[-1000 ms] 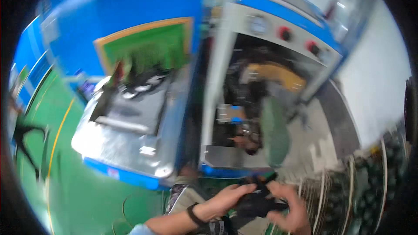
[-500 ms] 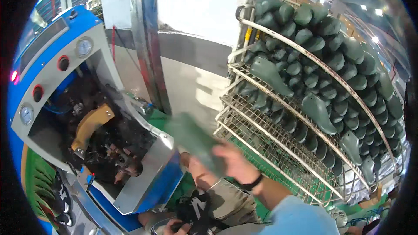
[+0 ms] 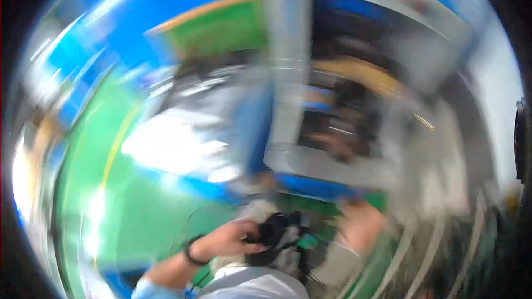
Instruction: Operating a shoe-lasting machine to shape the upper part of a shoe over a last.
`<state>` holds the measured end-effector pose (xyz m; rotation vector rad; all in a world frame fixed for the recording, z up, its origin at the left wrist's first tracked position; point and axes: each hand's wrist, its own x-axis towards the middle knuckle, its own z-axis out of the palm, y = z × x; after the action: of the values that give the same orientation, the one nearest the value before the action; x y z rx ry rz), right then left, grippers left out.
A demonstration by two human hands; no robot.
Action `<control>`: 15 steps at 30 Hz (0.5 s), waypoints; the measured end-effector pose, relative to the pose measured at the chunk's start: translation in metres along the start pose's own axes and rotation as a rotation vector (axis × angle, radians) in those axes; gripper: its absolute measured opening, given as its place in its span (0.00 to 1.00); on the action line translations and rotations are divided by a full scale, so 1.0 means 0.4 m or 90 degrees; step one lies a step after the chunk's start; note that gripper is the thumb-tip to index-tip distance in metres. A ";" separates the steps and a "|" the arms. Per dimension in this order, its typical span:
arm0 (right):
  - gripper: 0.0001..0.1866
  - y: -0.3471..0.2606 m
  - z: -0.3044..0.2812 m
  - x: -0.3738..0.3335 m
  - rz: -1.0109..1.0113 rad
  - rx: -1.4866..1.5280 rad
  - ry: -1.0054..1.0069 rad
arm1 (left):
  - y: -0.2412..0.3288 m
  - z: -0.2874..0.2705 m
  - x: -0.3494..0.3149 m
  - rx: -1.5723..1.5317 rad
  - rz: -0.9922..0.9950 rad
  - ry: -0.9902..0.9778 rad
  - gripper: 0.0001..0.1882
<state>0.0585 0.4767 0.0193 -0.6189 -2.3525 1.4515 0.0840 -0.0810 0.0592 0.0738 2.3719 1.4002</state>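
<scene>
Strong motion blur smears most of the view. My left hand (image 3: 241, 235), with a dark band at its wrist, comes in from the lower left. Its fingers are closed on the edge of a black shoe upper (image 3: 280, 230) with pale markings, above my lap. A small green patch (image 3: 306, 240) shows beside the upper; what it is I cannot make out. My right hand cannot be picked out. The blurred skin patch (image 3: 360, 224) above beige shorts (image 3: 335, 263) at the right looks like my knee.
Ahead to the right stands a blue and grey machine (image 3: 332, 173) with a curved tan part (image 3: 360, 75) in its dark opening. Left of it lies a bright white, smeared surface (image 3: 172, 141). A green floor (image 3: 149, 221) with a yellow line spreads left; pale rack bars (image 3: 399, 254) streak lower right.
The view has swung left, so the machine now sits farther right. The green shoe last that my right hand held is out of sight. My left hand still grips the black upper.
</scene>
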 end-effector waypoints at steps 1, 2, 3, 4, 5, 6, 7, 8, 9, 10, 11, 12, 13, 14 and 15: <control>0.19 -0.052 0.046 -0.027 0.061 0.041 -0.043 | -0.042 -0.022 -0.055 -0.029 -0.005 0.080 0.20; 0.18 -0.084 0.146 -0.012 0.028 0.039 -0.149 | -0.073 -0.045 -0.160 -0.039 -0.025 0.178 0.20; 0.18 -0.071 0.260 0.015 0.019 0.034 -0.263 | -0.065 -0.063 -0.269 -0.003 -0.111 0.294 0.19; 0.18 -0.100 0.335 0.014 -0.033 0.012 -0.348 | -0.073 -0.066 -0.398 0.018 -0.154 0.385 0.19; 0.18 -0.139 0.411 0.006 -0.090 0.001 -0.422 | -0.080 -0.041 -0.533 0.055 -0.244 0.511 0.19; 0.18 -0.162 0.484 -0.002 -0.153 -0.009 -0.483 | -0.096 -0.009 -0.650 0.093 -0.323 0.623 0.18; 0.18 -0.175 0.544 -0.011 -0.201 -0.012 -0.530 | -0.119 0.040 -0.777 0.158 -0.397 0.742 0.18; 0.18 -0.162 0.598 -0.012 -0.243 -0.013 -0.572 | -0.150 0.124 -0.898 0.223 -0.472 0.847 0.18; 0.18 -0.165 0.641 0.000 -0.284 -0.020 -0.598 | -0.156 0.188 -1.005 0.218 -0.524 0.934 0.17; 0.18 -0.151 0.682 0.022 -0.320 -0.022 -0.615 | -0.148 0.239 -1.106 0.218 -0.573 1.015 0.17; 0.18 -0.126 0.722 0.051 -0.350 -0.022 -0.625 | -0.152 0.296 -1.193 0.205 -0.635 1.103 0.17; 0.18 -0.095 0.761 0.092 -0.380 -0.026 -0.625 | -0.144 0.343 -1.274 0.192 -0.692 1.184 0.17; 0.18 -0.052 0.791 0.142 -0.411 -0.029 -0.612 | -0.113 0.364 -1.347 0.125 -0.765 1.240 0.16; 0.18 0.000 0.827 0.200 -0.454 -0.026 -0.597 | -0.078 0.379 -1.423 0.054 -0.831 1.290 0.16; 0.18 0.084 0.880 0.284 -0.514 -0.017 -0.578 | -0.060 0.431 -1.534 0.354 -0.903 1.294 0.17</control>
<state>-0.1981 0.2788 -0.1619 1.1182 -2.6584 1.4120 0.7155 -0.0941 0.1475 -3.1622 2.0795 -0.4490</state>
